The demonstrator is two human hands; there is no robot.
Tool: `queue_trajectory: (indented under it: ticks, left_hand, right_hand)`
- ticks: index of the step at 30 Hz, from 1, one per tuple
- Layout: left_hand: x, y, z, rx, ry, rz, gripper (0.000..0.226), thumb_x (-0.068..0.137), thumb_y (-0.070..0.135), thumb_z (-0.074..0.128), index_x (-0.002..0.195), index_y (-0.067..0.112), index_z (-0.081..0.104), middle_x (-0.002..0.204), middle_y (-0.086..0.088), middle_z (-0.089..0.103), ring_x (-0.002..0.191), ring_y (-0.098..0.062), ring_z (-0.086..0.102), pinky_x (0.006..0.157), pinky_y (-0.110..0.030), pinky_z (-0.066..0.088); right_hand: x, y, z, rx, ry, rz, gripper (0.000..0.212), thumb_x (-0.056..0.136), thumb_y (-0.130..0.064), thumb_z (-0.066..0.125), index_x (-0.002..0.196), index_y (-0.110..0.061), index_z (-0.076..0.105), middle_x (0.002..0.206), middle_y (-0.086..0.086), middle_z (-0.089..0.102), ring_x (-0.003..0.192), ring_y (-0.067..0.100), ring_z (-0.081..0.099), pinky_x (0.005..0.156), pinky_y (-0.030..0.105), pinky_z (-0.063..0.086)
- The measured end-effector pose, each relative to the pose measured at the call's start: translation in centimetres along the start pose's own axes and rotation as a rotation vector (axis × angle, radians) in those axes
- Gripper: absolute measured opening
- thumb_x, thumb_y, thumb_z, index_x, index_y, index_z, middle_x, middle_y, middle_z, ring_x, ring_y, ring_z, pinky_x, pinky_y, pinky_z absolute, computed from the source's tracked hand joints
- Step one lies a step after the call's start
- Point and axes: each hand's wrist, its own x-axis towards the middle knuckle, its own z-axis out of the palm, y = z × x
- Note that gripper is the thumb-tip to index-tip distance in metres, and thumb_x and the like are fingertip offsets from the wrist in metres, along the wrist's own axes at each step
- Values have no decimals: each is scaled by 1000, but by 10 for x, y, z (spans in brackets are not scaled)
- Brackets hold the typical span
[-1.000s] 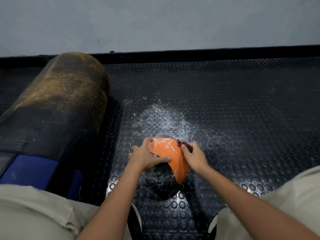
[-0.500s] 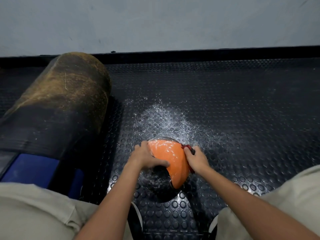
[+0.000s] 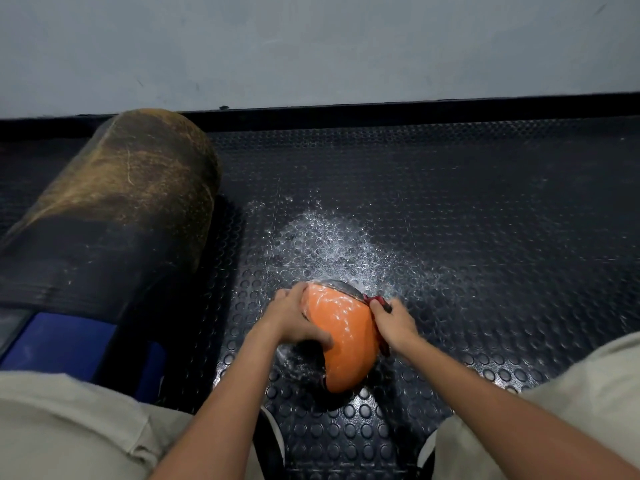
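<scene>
Right now an orange bowl (image 3: 346,337) is lying tilted on the studded black mat (image 3: 485,237), between the person's knees. The left hand (image 3: 294,320) is gripping its rim, and the right hand (image 3: 394,327) is pressing a red cloth (image 3: 379,301) against its side. White specks (image 3: 332,244) are glinting just beyond.

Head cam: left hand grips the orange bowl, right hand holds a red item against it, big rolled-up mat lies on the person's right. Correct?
Not quite. The rolled-up mat lies on the person's left, not the right; the head view shows it. The rest holds: the left hand grips the orange bowl and the right hand holds a red item against it.
</scene>
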Motion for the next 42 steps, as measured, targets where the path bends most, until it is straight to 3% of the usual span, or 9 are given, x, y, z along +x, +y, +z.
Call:
queue_trajectory:
  ticks: [6,8,12,19,22,26,31,37,42]
  left_hand:
    - [2,1,-1,63,-17,-66,128,56,43,93,155,50,13,150,-13,16,143,-38,11,113,-59,33]
    - [3,0,0,66,-7,-45,127,56,45,93,156,47,14,149,-11,20,142,-35,15,114,-57,33]
    - [2,-4,2,46,43,-27,124,55,48,94,153,19,22,146,-4,30,137,-23,26,114,-42,33]
    - [6,-7,0,0,48,-37,132,48,46,93,157,20,23,154,-6,31,142,-30,29,117,-50,33]
    - [5,-3,3,-2,14,-95,129,57,48,91,159,33,13,157,-12,18,146,-41,17,115,-57,30]
    - [9,-1,4,-1,-18,-98,142,39,60,87,158,43,11,156,-14,18,142,-47,26,110,-62,38]
    - [13,-8,3,6,-4,-58,134,56,45,92,161,35,9,156,-13,23,141,-38,34,114,-51,38]
    - [10,-13,3,-155,13,-73,134,53,37,97,156,13,15,158,-10,31,140,-33,39,115,-47,37]
    - [11,-16,1,-98,4,-52,119,61,36,94,154,11,24,156,-9,33,140,-30,39,113,-42,38]
  right_hand:
    - [-10,-32,-1,-27,-1,-264,27,101,-49,50,104,-22,55,94,-3,62,79,11,57,60,26,38]
    - [-7,-22,0,-31,4,-231,25,102,-47,50,104,-23,54,94,-2,63,75,10,56,59,26,40]
    - [-4,-6,-1,-20,2,-31,33,105,-46,45,113,-16,54,91,1,62,72,13,55,58,27,43]
    - [-9,-26,2,-107,-4,-344,21,98,-50,54,104,-30,55,101,0,58,85,15,60,65,27,44]
    - [-7,-13,0,-45,36,-249,24,101,-46,52,105,-23,55,98,3,63,81,16,60,61,27,43]
    - [-8,-14,-3,-48,53,-77,27,104,-44,47,106,-18,52,94,2,63,73,11,55,56,27,39]
    - [-12,-26,1,-102,47,-315,25,101,-50,51,103,-25,54,98,0,59,80,12,58,57,23,37]
    - [-4,-5,0,-57,27,-36,32,105,-45,43,111,-14,50,103,7,63,86,22,59,67,31,43]
    - [-11,-32,0,-49,45,-261,29,102,-50,49,109,-22,54,97,-2,62,82,12,58,62,27,40]
